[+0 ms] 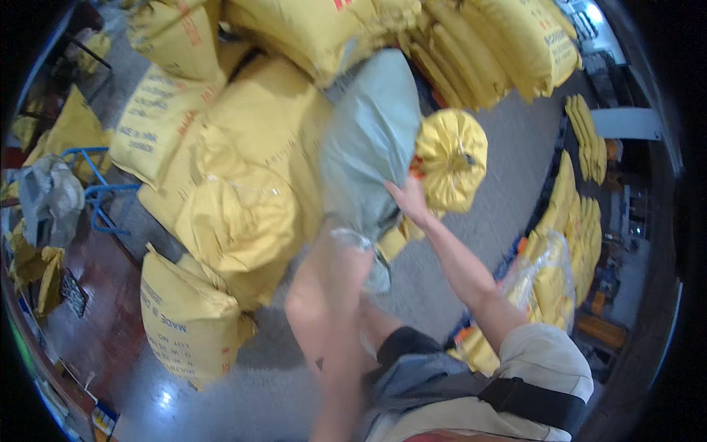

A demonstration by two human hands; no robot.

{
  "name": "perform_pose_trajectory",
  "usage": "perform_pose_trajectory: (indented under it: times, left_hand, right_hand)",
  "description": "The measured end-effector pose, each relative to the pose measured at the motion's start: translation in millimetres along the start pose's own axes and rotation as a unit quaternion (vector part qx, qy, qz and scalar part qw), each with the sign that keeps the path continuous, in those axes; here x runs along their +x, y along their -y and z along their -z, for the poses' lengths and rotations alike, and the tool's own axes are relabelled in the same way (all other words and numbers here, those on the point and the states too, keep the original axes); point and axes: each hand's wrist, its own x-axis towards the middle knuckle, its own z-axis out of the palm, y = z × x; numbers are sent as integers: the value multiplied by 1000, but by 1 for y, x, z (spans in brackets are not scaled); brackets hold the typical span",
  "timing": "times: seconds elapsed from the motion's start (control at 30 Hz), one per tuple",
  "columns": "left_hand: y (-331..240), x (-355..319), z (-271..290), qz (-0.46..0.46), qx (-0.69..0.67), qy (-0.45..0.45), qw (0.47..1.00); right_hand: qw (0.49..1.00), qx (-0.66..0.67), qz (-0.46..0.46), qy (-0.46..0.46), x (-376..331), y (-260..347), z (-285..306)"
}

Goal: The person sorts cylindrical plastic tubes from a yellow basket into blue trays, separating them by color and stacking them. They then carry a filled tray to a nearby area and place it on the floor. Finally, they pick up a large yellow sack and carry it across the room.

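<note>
A large pale green woven sack (377, 125) stands tilted in front of me, its narrow lower end by my legs. My right hand (411, 199) grips the right side of this sack, thumb laid across the cloth and the other fingers mostly hidden. At the sack's lower end is my left hand (345, 243), so smeared by motion that its fingers cannot be read. Just right of the green sack is a yellow sack (453, 158) with a gathered, tied top.
Plump yellow sacks (239, 214) crowd the left, one standing low (188, 317) near my legs. Flat yellow sacks (471, 51) are stacked at the back. More stacks (567, 243) line the right, partly under clear plastic. A blue metal frame (103, 190) stands far left. Grey floor (504, 158) shows between.
</note>
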Motion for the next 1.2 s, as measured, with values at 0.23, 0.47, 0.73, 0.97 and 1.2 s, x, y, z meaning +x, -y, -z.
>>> perform_pose_trajectory:
  times: [0.23,0.47,0.73,0.97,1.2]
  left_hand:
    - [15,89,-14,65,-371,-7,926]
    - [13,105,-13,25,-406,-28,913]
    - [46,126,-8,25,-422,68,904]
    - [89,138,-20,2,-445,101,890]
    - [124,144,13,162,-684,223,675]
  right_hand:
    - [982,-145,24,121,115,-11,-71]
    - [981,-90,20,170,170,-33,-104]
    - [989,-35,99,107,117,-29,-94]
    - [882,-27,452,132,34,-15,-132]
    - [949,240,-58,197,-27,17,-105]
